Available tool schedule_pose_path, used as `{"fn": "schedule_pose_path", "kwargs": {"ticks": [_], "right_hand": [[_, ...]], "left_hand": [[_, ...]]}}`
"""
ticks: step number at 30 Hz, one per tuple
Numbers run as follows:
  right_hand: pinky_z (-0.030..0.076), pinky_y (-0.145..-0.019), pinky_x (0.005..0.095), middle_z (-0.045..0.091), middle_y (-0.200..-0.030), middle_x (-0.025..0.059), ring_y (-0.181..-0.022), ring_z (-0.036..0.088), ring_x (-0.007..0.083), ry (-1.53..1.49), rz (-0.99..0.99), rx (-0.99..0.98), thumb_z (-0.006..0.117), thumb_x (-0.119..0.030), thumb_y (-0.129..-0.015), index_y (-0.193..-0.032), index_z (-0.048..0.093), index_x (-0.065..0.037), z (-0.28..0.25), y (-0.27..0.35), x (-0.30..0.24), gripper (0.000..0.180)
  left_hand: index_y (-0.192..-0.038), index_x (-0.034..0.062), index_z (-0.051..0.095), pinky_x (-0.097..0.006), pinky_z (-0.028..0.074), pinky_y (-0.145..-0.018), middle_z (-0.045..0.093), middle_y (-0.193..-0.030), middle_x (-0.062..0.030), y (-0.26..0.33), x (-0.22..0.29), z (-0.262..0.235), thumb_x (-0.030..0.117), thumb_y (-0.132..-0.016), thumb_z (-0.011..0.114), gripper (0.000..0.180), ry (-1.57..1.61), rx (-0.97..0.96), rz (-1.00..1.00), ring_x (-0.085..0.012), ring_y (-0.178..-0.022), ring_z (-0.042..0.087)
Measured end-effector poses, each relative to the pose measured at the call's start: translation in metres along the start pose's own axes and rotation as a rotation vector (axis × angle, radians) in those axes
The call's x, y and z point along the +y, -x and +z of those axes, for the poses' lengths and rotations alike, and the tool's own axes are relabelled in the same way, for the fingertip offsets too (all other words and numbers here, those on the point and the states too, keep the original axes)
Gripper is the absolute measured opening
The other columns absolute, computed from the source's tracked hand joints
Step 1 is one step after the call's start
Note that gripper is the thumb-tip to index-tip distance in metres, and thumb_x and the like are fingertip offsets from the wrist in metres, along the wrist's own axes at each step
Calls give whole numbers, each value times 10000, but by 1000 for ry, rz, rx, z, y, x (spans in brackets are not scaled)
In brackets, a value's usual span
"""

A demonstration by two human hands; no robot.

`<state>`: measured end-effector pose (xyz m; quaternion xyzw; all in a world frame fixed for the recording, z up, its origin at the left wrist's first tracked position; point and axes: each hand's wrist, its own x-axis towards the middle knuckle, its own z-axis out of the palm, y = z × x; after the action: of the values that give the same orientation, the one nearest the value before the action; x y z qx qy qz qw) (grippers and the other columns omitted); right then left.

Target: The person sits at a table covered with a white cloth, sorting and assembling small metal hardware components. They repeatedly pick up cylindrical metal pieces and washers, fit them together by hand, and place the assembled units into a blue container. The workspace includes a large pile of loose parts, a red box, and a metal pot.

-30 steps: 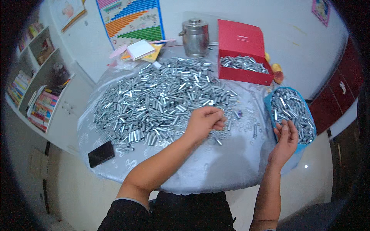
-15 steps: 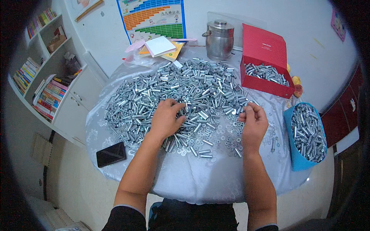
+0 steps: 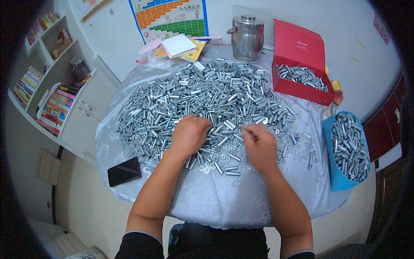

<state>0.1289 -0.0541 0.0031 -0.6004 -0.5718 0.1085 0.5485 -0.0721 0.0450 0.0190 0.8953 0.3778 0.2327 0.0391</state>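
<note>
A wide heap of shiny metal sleeves, short tubes mixed with bolts, covers the middle of the table. Flat washers lie scattered along its near edge. My left hand rests over the near part of the heap, its fingers drawn together at the tips; whatever they pinch is hidden. To its right, my right hand hovers above the washers, slightly blurred, with thumb and fingers closed toward the left hand. I cannot make out anything between those fingertips.
A blue bin full of assembled metal pieces stands at the right edge. Behind it sits an open red box holding more. A steel pot, notebooks and a plastic bag are at the back; a black phone lies front left.
My right hand has swung left, from the heap's right side to close beside my left hand. The left hand's fingers, spread before, have closed together. The view has shifted slightly.
</note>
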Motion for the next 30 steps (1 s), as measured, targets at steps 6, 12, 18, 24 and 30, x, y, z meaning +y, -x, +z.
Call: {"fn": "schedule_pose_path", "kwargs": {"ticks": [6, 12, 18, 24, 30], "right_hand": [[475, -767, 465, 613, -869, 162, -829, 594, 360, 256, -256, -319, 651, -109, -769, -881, 669, -37, 38, -10, -6, 134], [482, -776, 453, 584, -882, 181, -883, 591, 363, 429, -45, -492, 677, -158, -757, -856, 644, -28, 39, -15, -13, 167], [500, -702, 366, 617, -858, 147, -799, 620, 300, 257, -70, -398, 701, -99, -739, -902, 668, -24, 19, -4, 3, 182], [515, -662, 283, 669, -896, 133, -754, 646, 180, -339, 386, -80, 668, -62, -820, -1086, 607, 3, -6, -2, -3, 280], [524, -664, 255, 679, -905, 134, -748, 642, 151, -573, 511, 89, 626, -46, -861, -1197, 509, 36, -24, -5, 6, 365]], "left_hand": [[-951, 77, 692, -434, 504, -737, 684, -892, -134, 4, 2, -3, 87, -815, 587, 173, 87, 80, -63, -337, -836, 641], [-1007, 56, 682, -330, 502, -678, 687, -880, -114, 14, -1, 3, 90, -851, 608, 176, 563, 203, -305, -234, -757, 647], [-1099, 10, 630, -212, 453, -592, 662, -856, -40, 13, 4, 3, 49, -872, 619, 231, 1052, 135, -370, -73, -682, 569], [-1044, 3, 636, -178, 419, -504, 672, -834, -40, 4, 27, -10, 39, -856, 643, 192, 1305, 158, -498, -63, -623, 575], [-1126, -6, 643, -214, 487, -649, 673, -886, -49, -4, 49, -5, 36, -878, 610, 253, 1224, 86, -471, -88, -779, 606]]}}
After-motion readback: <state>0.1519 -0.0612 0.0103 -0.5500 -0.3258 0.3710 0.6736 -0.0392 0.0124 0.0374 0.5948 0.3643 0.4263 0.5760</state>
